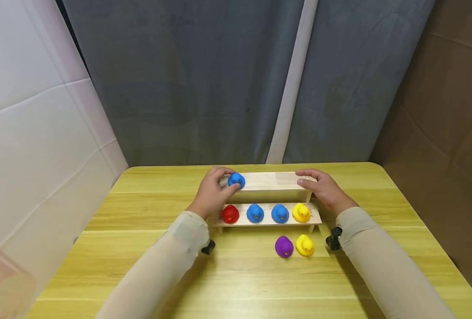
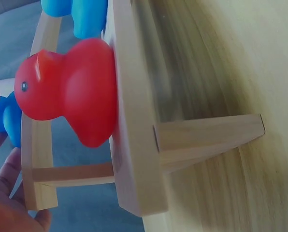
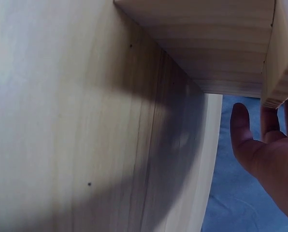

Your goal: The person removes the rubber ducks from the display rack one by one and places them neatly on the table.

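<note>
- Okay, head view first: your left hand (image 1: 213, 191) is at the left end of the upper shelf (image 1: 272, 181), thumb and fingers pinching a blue duck (image 1: 236, 180) from either side, right there at that end.
- Across from it, your right hand (image 1: 326, 190) is at the shelf's right end, thumb and fingers spread with a gap between them.
- Below, on the lower shelf (image 1: 242, 215), it's four in a row from your left: a red duck (image 1: 230, 214), a second blue duck (image 1: 255, 213), a third blue duck (image 1: 280, 213) and a yellow duck (image 1: 301, 212).
- Down on the table (image 1: 244, 277), in front of the lower shelf, a purple duck (image 1: 284, 247) sits just beside another yellow duck (image 1: 305, 245).
- Over to the left wrist view: the red duck looms large on the lower shelf, and a wooden leg (image 2: 207, 137) runs from that shelf to the table. At the left edge, there's your pinched blue duck, partly cut off, your thumb and fingers around it.
- And the right wrist view: your thumb stands apart from the fingers, which are partly hidden behind the shelf's end; whether the fingertips touch wood, you can't tell. A shadow (image 3: 178, 140) lies across the table.
</note>
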A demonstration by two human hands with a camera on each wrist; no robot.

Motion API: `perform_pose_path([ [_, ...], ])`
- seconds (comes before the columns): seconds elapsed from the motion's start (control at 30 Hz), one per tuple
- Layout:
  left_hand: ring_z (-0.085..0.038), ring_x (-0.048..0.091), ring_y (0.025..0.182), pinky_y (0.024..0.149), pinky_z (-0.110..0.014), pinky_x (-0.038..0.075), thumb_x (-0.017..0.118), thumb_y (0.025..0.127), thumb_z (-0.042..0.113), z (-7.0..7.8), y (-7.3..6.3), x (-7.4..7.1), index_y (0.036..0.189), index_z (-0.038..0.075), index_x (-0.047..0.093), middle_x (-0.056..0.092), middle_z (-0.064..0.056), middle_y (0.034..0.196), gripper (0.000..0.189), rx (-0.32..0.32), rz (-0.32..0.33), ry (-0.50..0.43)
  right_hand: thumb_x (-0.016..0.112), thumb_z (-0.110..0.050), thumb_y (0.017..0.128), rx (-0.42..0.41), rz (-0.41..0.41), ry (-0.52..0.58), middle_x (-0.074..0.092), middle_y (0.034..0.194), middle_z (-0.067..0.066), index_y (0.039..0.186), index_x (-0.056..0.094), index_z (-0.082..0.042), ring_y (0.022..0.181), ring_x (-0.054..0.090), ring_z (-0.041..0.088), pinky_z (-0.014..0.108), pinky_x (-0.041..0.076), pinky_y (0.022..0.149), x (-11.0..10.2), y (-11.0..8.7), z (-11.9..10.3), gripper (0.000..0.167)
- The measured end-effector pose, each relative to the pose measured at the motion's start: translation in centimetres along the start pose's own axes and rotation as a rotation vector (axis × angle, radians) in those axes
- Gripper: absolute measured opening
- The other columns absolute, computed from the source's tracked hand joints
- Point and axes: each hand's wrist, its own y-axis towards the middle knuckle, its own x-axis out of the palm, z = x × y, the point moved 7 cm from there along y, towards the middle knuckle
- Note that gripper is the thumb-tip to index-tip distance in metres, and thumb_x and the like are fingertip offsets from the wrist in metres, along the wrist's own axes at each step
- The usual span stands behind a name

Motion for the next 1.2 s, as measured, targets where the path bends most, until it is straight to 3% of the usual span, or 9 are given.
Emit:
perform_pose_path([
  [0.2, -0.029, 0.051, 0.133, 0.118, -0.05, 0.043, 0.078, 0.095, 0.024, 0.5, -0.2, -0.3, 0.124, 0.019, 0.07, 0.057, -0.002, 0.136, 0.03, -0.001, 0.012, -0.022, 0.063, -0.027, 0.107, -0.006, 0.004, 0.008, 0.036, 0.166, 0.018, 0.151, 0.053, -0.003, 0.149, 0.037, 0.043, 0.06, 0.026, 0.126, 0.0, -0.1, -0.1, 0.051],
  [0.43, -0.032, 0.051, 0.136, 0.121, -0.054, 0.038, 0.08, 0.094, 0.021, 2.2, -1.3, -0.8, 0.121, 0.014, 0.072, 0.059, -0.005, 0.135, 0.029, 0.058, 0.007, -0.064, 0.064, -0.029, 0.106, -0.001, 0.006, 0.005, 0.035, 0.167, 0.017, 0.151, 0.053, -0.004, 0.151, 0.035, 0.043, 0.061, 0.024, 0.126, 0.1, 0.0, 0.0, 0.052],
  [0.9, -0.026, 0.055, 0.131, 0.117, -0.055, 0.042, 0.081, 0.092, 0.014, 5.1, -4.8, 0.1, 0.119, 0.012, 0.073, 0.064, -0.004, 0.131, 0.028, 0.158, -0.076, -0.114, 0.064, -0.029, 0.106, -0.012, 0.01, -0.005, 0.036, 0.167, 0.017, 0.15, 0.054, -0.004, 0.153, 0.032, 0.042, 0.061, 0.023, 0.127, 0.0, 0.0, -0.3, 0.051],
  [1.07, -0.027, 0.058, 0.127, 0.109, -0.057, 0.05, 0.082, 0.091, 0.014, 5.5, -6.1, 0.6, 0.118, 0.011, 0.074, 0.064, -0.004, 0.13, 0.028, 0.181, -0.094, -0.13, 0.064, -0.026, 0.106, -0.018, 0.014, 0.006, 0.037, 0.166, 0.018, 0.15, 0.054, -0.002, 0.153, 0.031, 0.042, 0.061, 0.022, 0.127, 0.1, -0.1, -0.3, 0.05],
  [1.2, -0.025, 0.06, 0.125, 0.109, -0.059, 0.049, 0.082, 0.09, 0.015, 5.7, -7.2, 1.0, 0.117, 0.012, 0.075, 0.065, -0.002, 0.13, 0.029, 0.202, -0.109, -0.133, 0.064, -0.027, 0.106, -0.009, 0.016, 0.001, 0.037, 0.167, 0.017, 0.149, 0.055, -0.003, 0.154, 0.03, 0.042, 0.061, 0.021, 0.127, 0.1, 0.0, -0.2, 0.05],
])
